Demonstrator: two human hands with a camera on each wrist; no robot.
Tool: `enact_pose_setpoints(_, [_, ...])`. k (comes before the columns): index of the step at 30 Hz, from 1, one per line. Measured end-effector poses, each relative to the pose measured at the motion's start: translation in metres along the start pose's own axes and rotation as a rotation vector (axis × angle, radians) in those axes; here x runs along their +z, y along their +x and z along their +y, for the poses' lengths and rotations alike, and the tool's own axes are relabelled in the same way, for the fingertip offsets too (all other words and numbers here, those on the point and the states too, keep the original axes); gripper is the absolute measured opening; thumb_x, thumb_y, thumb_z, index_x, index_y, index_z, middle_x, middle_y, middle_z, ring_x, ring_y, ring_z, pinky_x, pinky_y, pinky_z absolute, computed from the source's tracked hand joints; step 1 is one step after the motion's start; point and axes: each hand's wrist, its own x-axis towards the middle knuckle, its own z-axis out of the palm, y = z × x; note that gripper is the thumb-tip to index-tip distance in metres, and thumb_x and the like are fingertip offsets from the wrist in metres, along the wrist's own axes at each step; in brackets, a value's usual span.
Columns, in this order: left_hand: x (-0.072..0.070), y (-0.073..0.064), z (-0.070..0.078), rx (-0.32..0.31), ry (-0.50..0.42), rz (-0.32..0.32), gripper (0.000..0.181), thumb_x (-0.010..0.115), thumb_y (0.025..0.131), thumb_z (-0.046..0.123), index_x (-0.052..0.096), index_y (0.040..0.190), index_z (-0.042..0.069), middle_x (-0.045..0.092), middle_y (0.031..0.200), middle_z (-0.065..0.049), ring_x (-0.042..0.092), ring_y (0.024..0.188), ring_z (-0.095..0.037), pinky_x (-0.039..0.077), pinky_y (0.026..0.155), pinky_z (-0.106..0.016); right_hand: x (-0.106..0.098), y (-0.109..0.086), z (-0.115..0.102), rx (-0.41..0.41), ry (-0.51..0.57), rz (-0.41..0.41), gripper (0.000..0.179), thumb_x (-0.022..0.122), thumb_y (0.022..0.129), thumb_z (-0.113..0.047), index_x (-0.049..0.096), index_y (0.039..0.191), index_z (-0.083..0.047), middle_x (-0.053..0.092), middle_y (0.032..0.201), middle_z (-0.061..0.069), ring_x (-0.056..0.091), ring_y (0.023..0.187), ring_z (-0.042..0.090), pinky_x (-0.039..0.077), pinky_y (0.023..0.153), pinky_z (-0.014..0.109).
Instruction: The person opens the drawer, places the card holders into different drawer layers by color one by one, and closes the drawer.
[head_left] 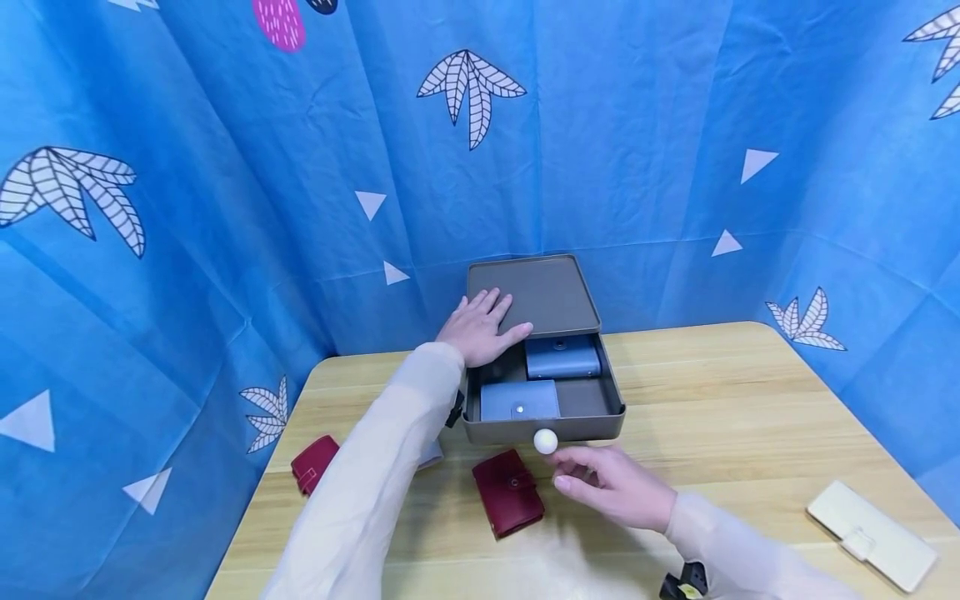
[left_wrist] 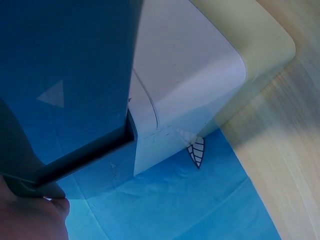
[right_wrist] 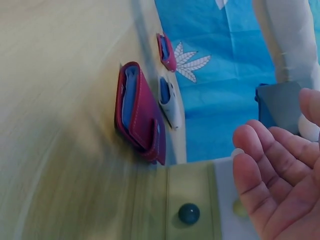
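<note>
A small chest of drawers stands at the back of the table, its dark grey top drawer (head_left: pixel 504 432) pulled out. Two blue wallets lie in that drawer, a light one (head_left: pixel 519 401) at the front left and a darker one (head_left: pixel 562 358) behind it. My left hand (head_left: pixel 483 327) rests on the chest's grey top (head_left: pixel 536 292), fingers spread and thumb out to the side. Just right of the drawer's white knob (head_left: pixel 545 441) is my right hand (head_left: pixel 611 483), fingers loosely bent and holding nothing. Below the drawer front lies a dark red wallet (head_left: pixel 508 493).
Another red wallet (head_left: pixel 313 462) lies at the table's left, partly behind the left sleeve. Beside that sleeve shows a pale wallet (right_wrist: pixel 170 102). A cream wallet (head_left: pixel 872 535) lies at the right. Lower drawers carry a dark knob (right_wrist: pixel 189 213) and a yellowish one.
</note>
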Motion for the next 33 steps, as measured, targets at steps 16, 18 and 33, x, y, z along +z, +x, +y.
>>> enact_pose_setpoints(16, [0.001, -0.001, 0.0, -0.009, -0.006, -0.002, 0.088, 0.016, 0.088, 0.078, 0.017, 0.155, 0.02, 0.011, 0.161, -0.005, 0.005, 0.147, -0.023, 0.002, 0.117, -0.044, 0.01, 0.012, -0.005, -0.001, 0.113, 0.074, 0.012, 0.057, 0.098, -0.023, 0.064, 0.101, -0.013, 0.065, 0.081, -0.009, 0.064, 0.071, 0.015, 0.053, 0.062, 0.026])
enact_pose_setpoints(18, [0.001, -0.001, 0.0, -0.009, -0.003, 0.0, 0.088, 0.017, 0.089, 0.078, 0.017, 0.155, 0.02, 0.011, 0.161, -0.006, 0.005, 0.147, -0.023, 0.002, 0.117, -0.044, 0.01, 0.013, -0.011, 0.017, 0.137, 0.082, 0.012, 0.057, 0.098, -0.02, 0.064, 0.102, -0.01, 0.067, 0.082, -0.006, 0.065, 0.07, 0.016, 0.053, 0.061, 0.027])
enact_pose_setpoints(33, [0.001, -0.001, 0.0, -0.012, 0.003, 0.005, 0.087, 0.017, 0.089, 0.077, 0.017, 0.155, 0.021, 0.011, 0.161, -0.005, 0.006, 0.147, -0.023, 0.003, 0.117, -0.044, 0.007, 0.016, -0.046, 0.104, 0.218, 0.151, 0.018, 0.049, 0.101, -0.012, 0.065, 0.096, -0.004, 0.068, 0.08, 0.014, 0.065, 0.064, 0.028, 0.055, 0.061, 0.037])
